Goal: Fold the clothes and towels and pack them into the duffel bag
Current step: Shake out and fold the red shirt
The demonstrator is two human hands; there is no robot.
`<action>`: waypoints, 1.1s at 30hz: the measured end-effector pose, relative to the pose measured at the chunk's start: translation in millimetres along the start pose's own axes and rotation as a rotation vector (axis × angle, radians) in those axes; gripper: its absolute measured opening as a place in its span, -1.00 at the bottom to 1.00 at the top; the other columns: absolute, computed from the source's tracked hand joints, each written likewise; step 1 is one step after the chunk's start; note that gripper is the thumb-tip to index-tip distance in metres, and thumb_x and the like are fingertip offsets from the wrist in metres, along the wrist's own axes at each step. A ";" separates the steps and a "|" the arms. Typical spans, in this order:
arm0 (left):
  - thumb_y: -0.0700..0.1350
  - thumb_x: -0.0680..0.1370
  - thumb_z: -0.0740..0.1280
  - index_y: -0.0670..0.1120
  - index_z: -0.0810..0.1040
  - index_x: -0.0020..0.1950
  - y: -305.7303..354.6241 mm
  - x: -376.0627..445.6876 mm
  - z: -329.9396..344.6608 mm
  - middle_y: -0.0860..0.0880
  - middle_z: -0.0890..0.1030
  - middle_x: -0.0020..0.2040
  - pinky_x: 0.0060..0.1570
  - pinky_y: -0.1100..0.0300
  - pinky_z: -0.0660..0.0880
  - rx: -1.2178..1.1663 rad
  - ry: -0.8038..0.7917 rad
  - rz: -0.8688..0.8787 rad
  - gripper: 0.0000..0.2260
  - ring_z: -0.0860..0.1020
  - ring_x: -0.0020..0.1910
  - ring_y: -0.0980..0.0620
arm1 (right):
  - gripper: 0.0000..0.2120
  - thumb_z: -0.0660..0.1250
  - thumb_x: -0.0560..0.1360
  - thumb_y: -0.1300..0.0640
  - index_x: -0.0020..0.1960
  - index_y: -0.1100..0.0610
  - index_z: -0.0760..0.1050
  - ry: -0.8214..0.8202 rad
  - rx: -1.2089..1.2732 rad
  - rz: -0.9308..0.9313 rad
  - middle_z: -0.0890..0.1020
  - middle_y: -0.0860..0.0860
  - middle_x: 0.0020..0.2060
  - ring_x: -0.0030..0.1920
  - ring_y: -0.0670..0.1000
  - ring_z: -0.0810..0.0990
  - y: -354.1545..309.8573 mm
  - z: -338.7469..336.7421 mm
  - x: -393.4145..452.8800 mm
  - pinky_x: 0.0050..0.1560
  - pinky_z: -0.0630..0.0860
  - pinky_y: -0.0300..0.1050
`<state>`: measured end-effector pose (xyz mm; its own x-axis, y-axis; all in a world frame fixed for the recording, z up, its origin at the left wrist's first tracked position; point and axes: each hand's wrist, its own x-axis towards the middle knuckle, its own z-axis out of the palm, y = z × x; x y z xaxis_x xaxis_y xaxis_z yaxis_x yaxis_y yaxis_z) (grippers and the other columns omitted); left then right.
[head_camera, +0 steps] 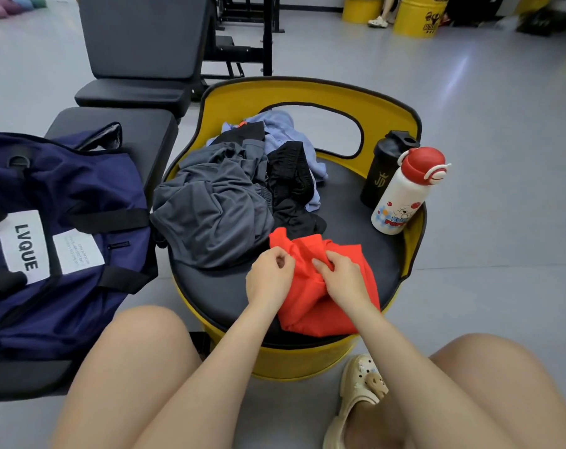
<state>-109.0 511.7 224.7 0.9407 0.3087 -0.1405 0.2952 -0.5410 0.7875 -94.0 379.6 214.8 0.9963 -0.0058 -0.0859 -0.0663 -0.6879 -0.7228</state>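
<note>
A red garment (320, 315) lies crumpled at the front of the round black seat (349, 202) of a yellow barrel chair. My left hand (268, 280) pinches its left edge, and my right hand (343, 280) grips a fold near its middle. Behind it sits a heap of clothes: a grey garment (210, 209), a black one (291, 186) and a light blue one (284, 134). The navy duffel bag (58, 241) marked LVQUE rests on a black bench (135, 131) to the left.
A black shaker bottle (385, 170) and a white bottle with a red cap (404, 192) stand at the seat's right edge. The chair's yellow backrest (310, 92) curves round the far side. My knees and a beige clog (359, 393) are below. More gym benches stand behind.
</note>
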 end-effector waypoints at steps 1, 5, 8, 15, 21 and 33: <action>-0.09 0.55 0.22 -0.02 0.49 -0.19 5.9 -1.5 2.0 0.02 0.58 -0.14 -0.07 0.11 0.40 -0.046 0.019 0.066 -0.87 0.53 -0.09 -0.02 | -0.78 0.27 0.57 0.02 -0.23 0.06 0.48 0.034 -0.010 0.015 0.56 0.01 -0.32 -0.13 0.15 0.52 2.2 -3.3 2.4 -0.09 0.37 -0.03; -0.13 0.55 0.25 -0.04 0.51 -0.19 22.7 -3.6 20.1 -0.01 0.57 -0.18 -0.11 0.13 0.39 -0.103 0.007 0.259 -0.87 0.48 -0.16 0.02 | -0.79 0.25 0.56 0.00 -0.16 0.08 0.52 0.119 0.005 0.078 0.56 0.06 -0.16 0.01 0.18 0.53 13.7 -24.8 8.2 -0.03 0.42 0.06; -0.11 0.57 0.25 -0.04 0.54 -0.13 27.0 -8.3 44.0 -0.03 0.58 -0.11 -0.07 0.10 0.38 -0.059 -0.076 0.306 -0.88 0.49 -0.07 -0.01 | -0.80 0.23 0.58 0.05 -0.01 0.12 0.59 0.076 0.064 0.171 0.63 0.15 -0.07 0.03 0.18 0.52 22.6 -36.9 6.5 -0.06 0.37 -0.05; -0.13 0.65 0.09 -0.10 0.50 0.27 14.1 -19.9 77.0 -0.03 0.52 0.27 0.39 0.17 0.12 0.189 -0.318 0.485 -0.72 0.39 0.33 0.01 | -0.85 0.28 0.56 0.17 -0.04 0.21 0.60 0.135 0.098 0.303 0.64 0.16 -0.16 -0.05 0.19 0.54 57.2 -39.8 4.1 -0.15 0.33 -0.13; 0.43 0.36 0.12 -0.03 0.12 0.53 1.9 -34.3 60.0 0.06 0.11 0.55 0.46 0.05 -0.26 0.389 -0.367 0.552 -0.14 -0.07 0.54 0.10 | -0.85 0.27 0.56 0.14 -0.04 0.17 0.60 0.098 0.124 0.360 0.60 0.09 -0.22 -0.07 0.17 0.55 64.2 -42.5 3.9 -0.16 0.35 -0.13; -0.43 0.45 0.17 -0.13 -0.06 0.56 -16.9 -38.5 56.8 -0.03 -0.16 0.56 0.51 0.07 -0.10 0.528 -0.468 0.689 -0.26 -0.24 0.53 -0.03 | -0.52 0.43 0.42 -0.10 0.19 0.20 0.50 0.018 -0.064 0.341 0.58 0.17 0.12 0.15 0.22 0.52 51.3 -35.9 -7.8 0.09 0.47 0.01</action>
<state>-140.7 464.6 182.7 0.8725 -0.4843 -0.0648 -0.4127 -0.8014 0.4329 -103.2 318.3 203.1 0.9184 -0.2553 -0.3023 -0.3922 -0.6887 -0.6098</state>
